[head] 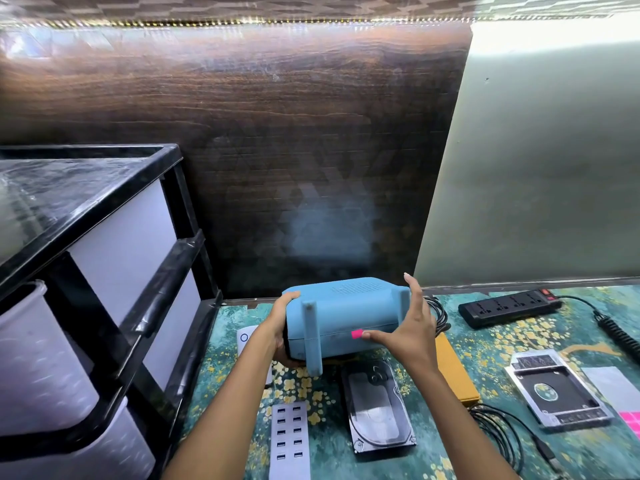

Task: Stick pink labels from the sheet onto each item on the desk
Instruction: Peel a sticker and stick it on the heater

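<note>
Blue router (pixel 346 306) is up off the desk, tipped toward me, one stubby antenna hanging down past its near face. My left hand (pixel 280 327) grips its left end and my right hand (pixel 412 327) lies flat against its right end. A small pink label (pixel 356 334) sits on the router's near face, thumb tip touching it. Just below the router a bare hard drive (pixel 377 410) lies flat, with a white USB charger (pixel 289 441) down-left. To the router's right are the black power strip (pixel 509 306), silver drive caddy (pixel 554 393) and, furthest out, the label sheet (pixel 630 419).
</note>
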`<state>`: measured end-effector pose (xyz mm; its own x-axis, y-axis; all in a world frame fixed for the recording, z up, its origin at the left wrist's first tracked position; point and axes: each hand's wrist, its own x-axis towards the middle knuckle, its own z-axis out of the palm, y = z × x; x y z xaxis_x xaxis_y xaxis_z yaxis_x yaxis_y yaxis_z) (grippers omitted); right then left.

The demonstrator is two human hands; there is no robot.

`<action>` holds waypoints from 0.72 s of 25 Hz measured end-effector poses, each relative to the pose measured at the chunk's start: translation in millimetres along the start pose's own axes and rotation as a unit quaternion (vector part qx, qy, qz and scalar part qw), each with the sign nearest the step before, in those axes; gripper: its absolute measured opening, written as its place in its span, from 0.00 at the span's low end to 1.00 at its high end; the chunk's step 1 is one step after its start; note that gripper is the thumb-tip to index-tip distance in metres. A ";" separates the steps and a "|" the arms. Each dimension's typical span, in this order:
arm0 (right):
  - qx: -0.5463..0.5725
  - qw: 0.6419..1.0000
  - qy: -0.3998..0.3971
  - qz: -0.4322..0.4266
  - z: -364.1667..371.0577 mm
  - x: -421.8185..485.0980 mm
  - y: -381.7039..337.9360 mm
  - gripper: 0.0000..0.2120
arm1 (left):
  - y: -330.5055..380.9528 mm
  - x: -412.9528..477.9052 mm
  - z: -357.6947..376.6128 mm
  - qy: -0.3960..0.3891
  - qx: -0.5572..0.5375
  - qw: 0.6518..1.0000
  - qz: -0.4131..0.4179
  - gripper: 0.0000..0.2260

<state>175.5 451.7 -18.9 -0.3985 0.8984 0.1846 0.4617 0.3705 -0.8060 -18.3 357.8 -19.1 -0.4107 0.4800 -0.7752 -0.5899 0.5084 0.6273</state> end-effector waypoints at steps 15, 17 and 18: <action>0.347 0.900 -0.040 0.261 -15.7 8.7 42.4 0.21 | -10.2 -9.5 -13.6 -0.166 -0.052 0.969 0.177 0.18; 0.350 0.916 -0.055 0.189 -17.7 16.0 37.6 0.20 | -2.0 -5.4 -17.6 -0.208 -0.045 0.933 0.290 0.36; 0.352 0.921 -0.059 0.160 -20.0 22.3 32.3 0.18 | 2.8 -4.2 -18.8 -0.222 -0.023 0.915 0.335 0.42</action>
<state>197.4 488.4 -29.6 -0.4342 0.8876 -0.1537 -0.0405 -0.1897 -0.9810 -31.3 343.8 -15.5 -0.3734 0.9217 -0.1048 -0.3424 -0.0320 0.9390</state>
